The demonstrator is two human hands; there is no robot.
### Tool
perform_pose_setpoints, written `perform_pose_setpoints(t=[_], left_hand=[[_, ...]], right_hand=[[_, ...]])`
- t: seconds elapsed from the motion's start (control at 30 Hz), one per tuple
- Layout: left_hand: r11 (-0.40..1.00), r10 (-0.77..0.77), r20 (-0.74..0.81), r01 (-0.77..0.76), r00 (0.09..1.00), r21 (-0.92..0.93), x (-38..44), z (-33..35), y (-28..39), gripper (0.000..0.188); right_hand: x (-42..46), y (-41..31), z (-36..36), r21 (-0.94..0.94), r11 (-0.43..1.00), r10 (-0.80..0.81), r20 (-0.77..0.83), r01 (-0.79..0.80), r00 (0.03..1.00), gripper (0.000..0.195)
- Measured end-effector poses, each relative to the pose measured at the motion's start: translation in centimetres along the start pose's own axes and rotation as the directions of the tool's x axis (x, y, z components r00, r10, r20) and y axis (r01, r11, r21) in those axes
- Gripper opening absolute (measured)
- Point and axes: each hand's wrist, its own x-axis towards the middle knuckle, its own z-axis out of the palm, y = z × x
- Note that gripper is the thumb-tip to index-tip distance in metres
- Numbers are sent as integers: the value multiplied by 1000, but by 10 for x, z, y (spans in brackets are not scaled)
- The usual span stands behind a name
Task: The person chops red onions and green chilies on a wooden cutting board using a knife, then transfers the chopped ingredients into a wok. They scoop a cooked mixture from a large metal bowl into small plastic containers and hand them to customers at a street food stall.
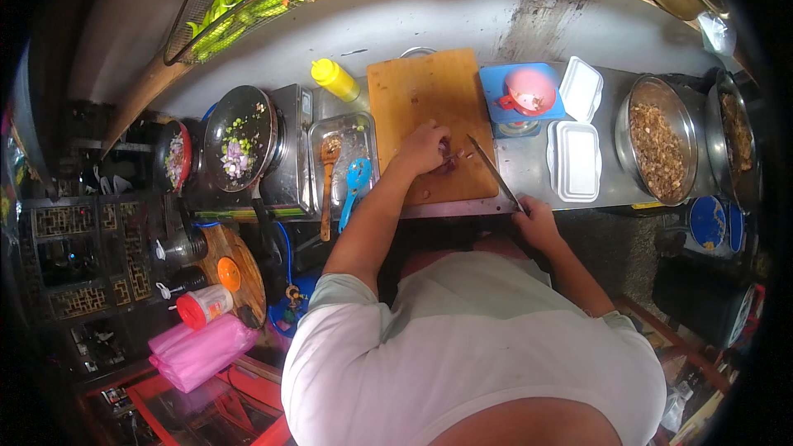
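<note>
On the wooden cutting board, my left hand is closed around a piece of red onion, partly hidden by the fingers. Cut pieces of red onion lie on the board just to the right of those fingers. My right hand grips the handle of a kitchen knife near the counter's front edge. The blade slants up and left over the board's right side, its tip apart from my left hand.
Left of the board are a metal tray with two spoons, a yellow squeeze bottle and a frying pan holding chopped vegetables. On the right stand a blue scale with a red cup, white foam boxes and a steel bowl of chopped food.
</note>
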Motion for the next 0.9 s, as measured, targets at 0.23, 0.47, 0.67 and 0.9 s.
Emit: perform_pose_setpoints(t=[0.23,0.47,0.67,0.9], left_hand=[[951,-73,-283,-18,956,-309,6,0,-29,30],[983,-61,-460,134,886,128,22,-22,-57,45],[998,61,-563,-42,824,46,-45,24,-21,68],[974,6,-332,70,943,216,-70,45,17,85]], right_hand=[[11,13,42,-89,996,-41,-121,30,992,24],[18,-18,67,260,963,78,-16,-71,997,17],[22,7,76,616,732,279,121,-292,953,15],[32,0,106,559,803,209,62,-207,976,18]])
